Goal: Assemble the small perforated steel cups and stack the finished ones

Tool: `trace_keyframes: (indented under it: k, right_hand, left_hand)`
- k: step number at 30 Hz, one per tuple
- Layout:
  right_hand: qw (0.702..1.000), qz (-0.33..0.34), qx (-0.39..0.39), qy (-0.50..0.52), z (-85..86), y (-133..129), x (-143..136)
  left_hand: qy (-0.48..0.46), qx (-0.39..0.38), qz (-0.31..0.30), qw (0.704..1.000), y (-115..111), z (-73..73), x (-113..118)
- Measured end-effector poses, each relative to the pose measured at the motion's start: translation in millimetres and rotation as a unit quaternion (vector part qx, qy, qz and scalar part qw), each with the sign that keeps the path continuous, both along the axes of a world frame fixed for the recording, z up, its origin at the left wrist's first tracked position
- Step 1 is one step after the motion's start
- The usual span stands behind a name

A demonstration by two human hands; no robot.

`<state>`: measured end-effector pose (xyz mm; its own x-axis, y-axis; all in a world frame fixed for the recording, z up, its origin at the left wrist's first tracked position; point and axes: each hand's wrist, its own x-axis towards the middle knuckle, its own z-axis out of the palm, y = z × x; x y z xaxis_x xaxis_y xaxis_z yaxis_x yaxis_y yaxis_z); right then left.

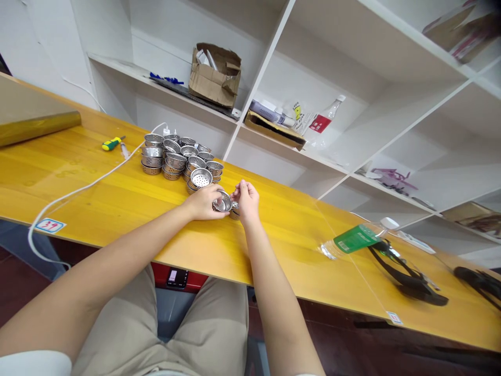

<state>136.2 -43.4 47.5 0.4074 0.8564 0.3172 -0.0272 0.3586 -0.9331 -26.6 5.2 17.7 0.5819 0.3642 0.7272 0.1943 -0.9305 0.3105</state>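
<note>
My left hand (204, 203) is closed round a small round metal strainer cup (222, 201), tilted with its opening toward me. Right beside it, my right hand (247, 199) has its fingers pinched together; whatever they hold, if anything, is too small to make out. Another metal cup (235, 209) shows partly between the hands, low by the tabletop. Just beyond my left hand stand stacks of the same perforated cups (175, 161), several high. One cup with a holed bottom (201, 178) lies on top of the nearest stack.
A white cable (86, 186) runs across the yellow table (117, 209) at left, near a green-yellow screwdriver (112, 143). To the right, a green-labelled bottle (358, 238) lies beside a black strap-like item (410, 282). White shelves with a cardboard box (214, 78) rise behind.
</note>
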Motion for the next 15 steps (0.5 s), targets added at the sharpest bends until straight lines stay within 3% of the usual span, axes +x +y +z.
trace_keyframes:
  k: [4, 15]
  right_hand:
    - [0.999, -0.007, -0.050, 0.011, -2.9, 4, 6]
    - [0.984, -0.130, -0.084, -0.090, -12.3, 16, 34]
  left_hand:
    - [0.053, -0.020, -0.021, 0.998, -5, 0.8, 1]
    - [0.187, -0.054, -0.006, 0.981, -9, -1.6, 0]
